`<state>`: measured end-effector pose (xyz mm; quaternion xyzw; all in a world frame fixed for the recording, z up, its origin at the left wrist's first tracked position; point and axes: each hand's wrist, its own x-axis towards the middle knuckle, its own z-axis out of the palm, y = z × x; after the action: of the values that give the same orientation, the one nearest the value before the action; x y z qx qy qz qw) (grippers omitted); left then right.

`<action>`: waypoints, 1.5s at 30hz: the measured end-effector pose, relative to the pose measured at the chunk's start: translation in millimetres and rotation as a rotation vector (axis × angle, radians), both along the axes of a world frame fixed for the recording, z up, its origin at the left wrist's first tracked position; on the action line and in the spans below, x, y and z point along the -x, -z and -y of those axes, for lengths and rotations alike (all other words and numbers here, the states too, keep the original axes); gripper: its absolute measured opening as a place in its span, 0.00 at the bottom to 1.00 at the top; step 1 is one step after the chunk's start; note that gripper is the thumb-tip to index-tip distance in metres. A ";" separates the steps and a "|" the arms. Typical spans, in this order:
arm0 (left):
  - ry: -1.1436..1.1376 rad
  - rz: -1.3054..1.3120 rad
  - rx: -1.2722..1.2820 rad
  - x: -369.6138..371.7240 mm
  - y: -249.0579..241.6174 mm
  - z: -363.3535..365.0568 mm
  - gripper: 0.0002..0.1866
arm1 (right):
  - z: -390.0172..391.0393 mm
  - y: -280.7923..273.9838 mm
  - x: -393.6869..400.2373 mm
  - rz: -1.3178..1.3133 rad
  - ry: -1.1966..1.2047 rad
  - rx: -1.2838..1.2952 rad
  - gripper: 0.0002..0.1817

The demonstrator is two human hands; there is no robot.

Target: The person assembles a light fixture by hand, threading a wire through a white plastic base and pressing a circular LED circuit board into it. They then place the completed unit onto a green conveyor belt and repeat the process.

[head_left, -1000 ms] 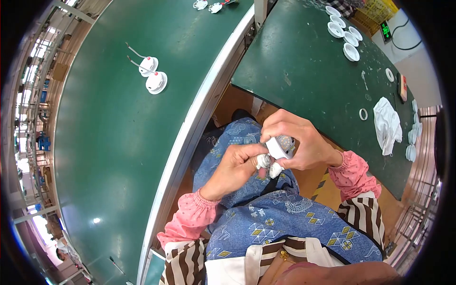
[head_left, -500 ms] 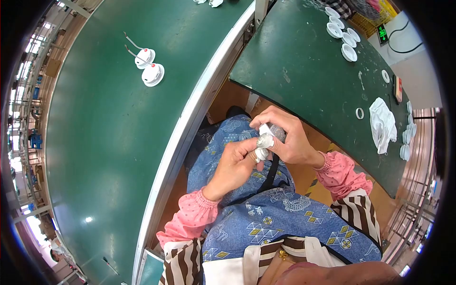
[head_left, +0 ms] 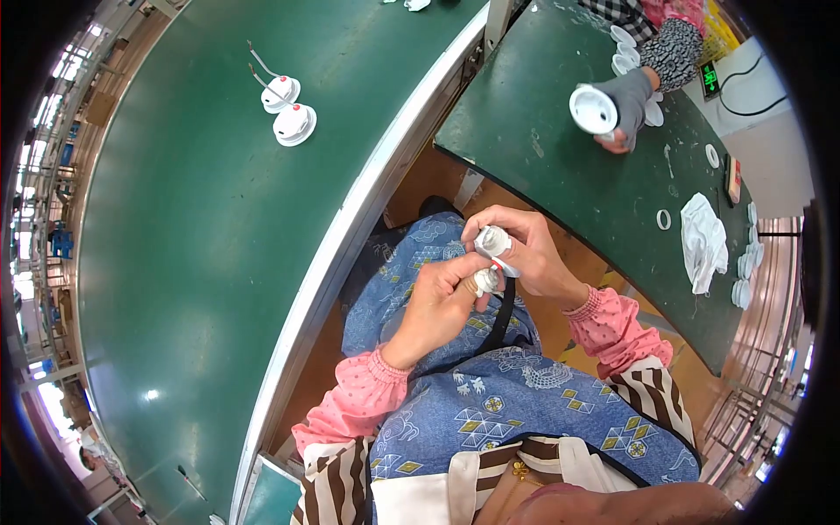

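Above my lap, both hands meet around a small white part (head_left: 494, 240) with a greyish round end and a red spot low on it. My right hand (head_left: 530, 254) is closed around its far side, thumb along the edge. My left hand (head_left: 440, 302) pinches at its near side, thumb tip by the red spot. Whitish wrapping (head_left: 485, 280) shows at the left fingertips; the fingers hide much of what lies between them.
On the green belt (head_left: 210, 236) at left sit two white round fittings (head_left: 295, 124) with red dots and cables. Across the right-hand table (head_left: 560, 166), a co-worker's gloved hand (head_left: 626, 101) holds a white cup-shaped housing (head_left: 594, 109). A white cloth (head_left: 703, 241) and ring (head_left: 663, 219) lie nearer.
A co-worker's gloved hand has come in at upper right with a white housing. The part between my hands has turned, showing its round end and red spot. The belt fittings sit slightly higher and farther right.
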<state>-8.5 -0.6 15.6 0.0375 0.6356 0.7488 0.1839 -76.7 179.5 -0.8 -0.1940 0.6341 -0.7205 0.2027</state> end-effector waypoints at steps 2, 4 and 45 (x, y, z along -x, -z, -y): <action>-0.019 0.018 -0.004 -1.9 0.4 0.7 0.08 | -1.3 -5.9 3.9 -0.103 -0.032 -0.082 0.21; -0.034 0.021 -0.009 -3.1 10.9 3.4 0.08 | -1.5 -17.0 4.2 -0.215 -0.066 -0.186 0.24; -0.241 0.104 0.022 -10.4 7.7 9.6 0.25 | -97.0 -24.6 3.6 -0.487 0.570 -0.496 0.25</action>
<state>1.8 -10.2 7.9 -0.0800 0.6335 0.7593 0.1257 -80.3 276.5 23.8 -0.1211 0.8451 -0.5071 -0.1186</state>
